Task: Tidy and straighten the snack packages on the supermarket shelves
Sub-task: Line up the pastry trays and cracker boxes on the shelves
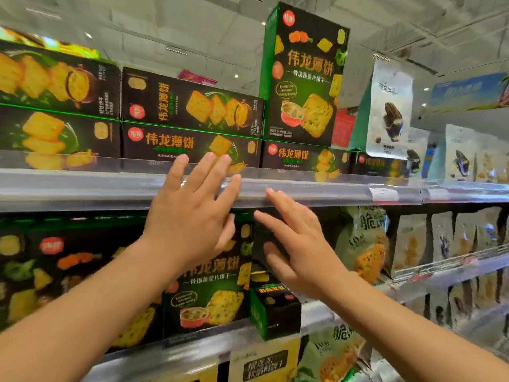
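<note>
Black-and-green cracker boxes fill the top shelf [82, 188]. Two lie flat and stacked in the middle, the lower box [170, 146] just behind the clear shelf lip. One tall box [305, 78] stands upright on the stack at the right. My left hand [190, 213] is raised with fingers straight, its fingertips at the lip in front of the lower flat box. My right hand [300, 246] is spread, fingers straight, in front of a dark box [264, 238] on the shelf below, beside an upright box [206, 293]. Neither hand holds anything.
White snack bags [389, 111] hang and lean at the right end of the top shelf. Pale green bags [363, 244] and rows of pouches [446, 238] fill the lower shelves to the right. A small green-sided box [275, 310] juts over the lower shelf edge.
</note>
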`<state>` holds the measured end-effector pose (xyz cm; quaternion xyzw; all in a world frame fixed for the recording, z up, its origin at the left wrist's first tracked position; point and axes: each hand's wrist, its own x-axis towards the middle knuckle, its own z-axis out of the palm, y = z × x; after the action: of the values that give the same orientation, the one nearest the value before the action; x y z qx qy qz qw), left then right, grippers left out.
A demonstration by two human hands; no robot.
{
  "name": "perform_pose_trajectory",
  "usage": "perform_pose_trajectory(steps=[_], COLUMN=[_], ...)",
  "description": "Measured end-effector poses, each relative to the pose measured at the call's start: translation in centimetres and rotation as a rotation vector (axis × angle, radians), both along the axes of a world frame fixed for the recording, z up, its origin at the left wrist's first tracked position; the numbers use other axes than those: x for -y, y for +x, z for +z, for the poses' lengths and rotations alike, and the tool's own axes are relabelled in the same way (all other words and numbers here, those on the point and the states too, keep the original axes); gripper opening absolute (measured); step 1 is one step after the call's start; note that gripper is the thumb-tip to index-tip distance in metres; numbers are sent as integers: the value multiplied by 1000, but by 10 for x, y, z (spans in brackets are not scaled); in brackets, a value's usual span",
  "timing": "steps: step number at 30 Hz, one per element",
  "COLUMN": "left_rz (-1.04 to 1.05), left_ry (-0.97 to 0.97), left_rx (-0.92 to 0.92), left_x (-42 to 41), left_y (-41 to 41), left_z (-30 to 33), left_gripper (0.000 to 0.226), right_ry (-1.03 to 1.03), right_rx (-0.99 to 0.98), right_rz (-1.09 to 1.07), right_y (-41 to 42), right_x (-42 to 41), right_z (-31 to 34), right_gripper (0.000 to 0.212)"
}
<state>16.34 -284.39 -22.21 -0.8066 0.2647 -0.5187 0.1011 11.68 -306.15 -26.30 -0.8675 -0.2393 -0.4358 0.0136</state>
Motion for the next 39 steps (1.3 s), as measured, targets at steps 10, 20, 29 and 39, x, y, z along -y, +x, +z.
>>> perform_pose_trajectory(steps=[10,20,29,39], left_rz=[2,-36,-547,-818], left_ry=[-57,-69,-97,-342], left_rx=[34,-64,-622,-916], left_x=[7,7,29,37], left_y=[1,-4,-43,-51], left_z=[-6,-4,9,25], left_gripper=[57,61,81,68], right_ry=[-102,31,405,531], right_rx=[-414,-459,-615,-673], right_rz=[116,50,187,331], right_y=[-10,-18,-67,-72], right_x=[46,44,46,30], right_z=[-83,-60,64,95], right_gripper=[65,69,51,51])
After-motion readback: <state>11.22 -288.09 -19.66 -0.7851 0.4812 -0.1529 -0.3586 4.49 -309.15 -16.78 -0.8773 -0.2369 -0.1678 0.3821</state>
